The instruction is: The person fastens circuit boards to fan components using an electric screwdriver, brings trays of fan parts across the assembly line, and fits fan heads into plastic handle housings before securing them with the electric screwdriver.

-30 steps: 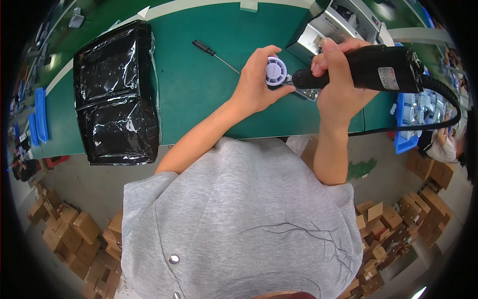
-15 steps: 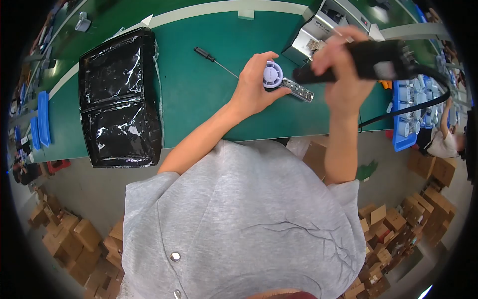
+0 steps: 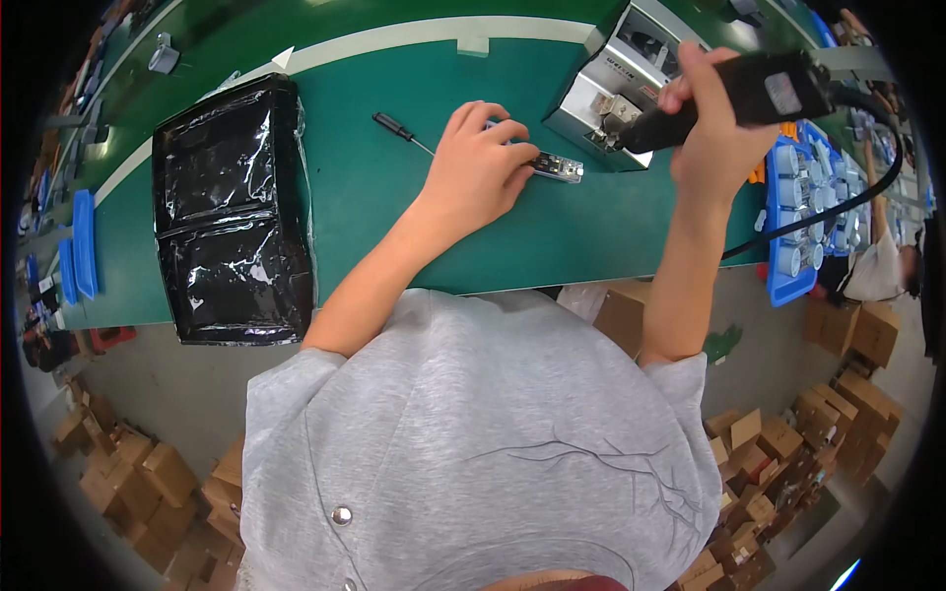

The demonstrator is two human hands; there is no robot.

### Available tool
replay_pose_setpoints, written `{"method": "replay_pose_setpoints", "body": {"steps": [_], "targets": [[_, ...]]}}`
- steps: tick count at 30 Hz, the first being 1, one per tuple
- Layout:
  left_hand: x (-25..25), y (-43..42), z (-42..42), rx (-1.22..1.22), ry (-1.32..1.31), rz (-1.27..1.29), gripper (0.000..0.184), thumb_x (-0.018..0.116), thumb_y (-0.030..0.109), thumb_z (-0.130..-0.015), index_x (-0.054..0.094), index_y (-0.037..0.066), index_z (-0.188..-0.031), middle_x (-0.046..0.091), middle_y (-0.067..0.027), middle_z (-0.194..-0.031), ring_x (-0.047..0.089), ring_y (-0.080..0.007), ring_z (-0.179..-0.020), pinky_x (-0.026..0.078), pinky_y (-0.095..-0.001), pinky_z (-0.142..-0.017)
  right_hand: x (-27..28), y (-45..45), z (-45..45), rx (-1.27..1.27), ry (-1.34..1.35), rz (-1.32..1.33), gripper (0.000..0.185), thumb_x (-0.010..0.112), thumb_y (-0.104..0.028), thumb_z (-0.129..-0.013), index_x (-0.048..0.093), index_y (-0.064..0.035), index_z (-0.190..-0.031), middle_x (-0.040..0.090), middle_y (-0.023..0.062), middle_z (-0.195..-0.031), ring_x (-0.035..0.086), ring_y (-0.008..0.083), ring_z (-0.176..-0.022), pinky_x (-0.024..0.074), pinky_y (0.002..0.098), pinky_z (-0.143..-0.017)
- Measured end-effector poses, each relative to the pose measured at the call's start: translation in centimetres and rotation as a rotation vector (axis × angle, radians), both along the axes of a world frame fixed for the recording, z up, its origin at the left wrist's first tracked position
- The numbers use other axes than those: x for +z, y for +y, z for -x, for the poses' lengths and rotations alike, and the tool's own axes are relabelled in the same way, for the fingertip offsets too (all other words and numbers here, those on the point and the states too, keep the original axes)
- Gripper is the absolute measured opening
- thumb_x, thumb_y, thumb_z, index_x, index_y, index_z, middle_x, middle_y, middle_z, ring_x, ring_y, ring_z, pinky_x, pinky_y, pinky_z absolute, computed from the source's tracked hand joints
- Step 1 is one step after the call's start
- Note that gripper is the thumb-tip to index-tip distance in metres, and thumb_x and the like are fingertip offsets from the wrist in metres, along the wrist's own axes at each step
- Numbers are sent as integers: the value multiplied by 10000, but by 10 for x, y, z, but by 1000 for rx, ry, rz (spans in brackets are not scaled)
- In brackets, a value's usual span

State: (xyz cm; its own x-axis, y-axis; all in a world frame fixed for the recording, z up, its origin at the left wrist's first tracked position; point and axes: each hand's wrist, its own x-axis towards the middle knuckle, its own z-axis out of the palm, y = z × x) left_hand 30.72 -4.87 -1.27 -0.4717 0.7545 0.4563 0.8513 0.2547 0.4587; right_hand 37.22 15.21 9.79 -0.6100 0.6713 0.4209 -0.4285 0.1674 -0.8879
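My left hand (image 3: pixel 480 163) is closed over a small handheld fan whose round lilac head is mostly hidden beneath the fingers. The fan's narrow dark body (image 3: pixel 558 167), with small parts exposed, sticks out to the right on the green mat. A corded black electric screwdriver (image 3: pixel 764 94) is gripped in my right hand (image 3: pixel 717 138). Its tip points left and down at the front of a silver screw feeder (image 3: pixel 616 74); whether it touches a screw is too small to tell. Left of my left hand lies a screwdriver with a black handle (image 3: pixel 392 125).
A package wrapped in shiny black plastic (image 3: pixel 232 212) takes up the left of the green table (image 3: pixel 384 227). At the right edge, a blue tray (image 3: pixel 788 281) holds several light-blue round parts. The power tool's black cable (image 3: pixel 838 209) loops down there. Cardboard boxes stand on the floor.
The electric screwdriver has moved from above the fan to the screw feeder's front. My left hand has turned over the fan, covering its head, and shifted slightly left.
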Motion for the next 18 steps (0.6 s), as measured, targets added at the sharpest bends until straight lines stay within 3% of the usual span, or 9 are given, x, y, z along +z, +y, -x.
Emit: {"method": "replay_pose_setpoints", "body": {"steps": [2,8,18], "targets": [[0,9,-2,-101,-27,75,174,789,192,-801,775,105,-951,707,-29,-1019,628,-249,-1010,454,-409,-992,-4,-13,-10,-14,-15,31,155,791,0,-832,640,2,-864,631,49,-641,591,111,-509,446,228,-502],[-8,18,-4,-89,-22,79,139,783,220,-804,779,125,-905,696,21,-900,629,-196,-873,460,-369,-913,-13,-18,-16,-76,42,95,140,778,13,-840,643,13,-879,631,54,-646,597,116,-508,470,235,-504],[-7,20,-6,-56,-14,95,155,789,229,-794,773,137,-917,656,12,-846,603,-204,-811,457,-353,-893,-27,-15,-10,-85,25,92,127,776,3,-846,653,11,-876,633,52,-640,598,112,-500,464,231,-500]]}}
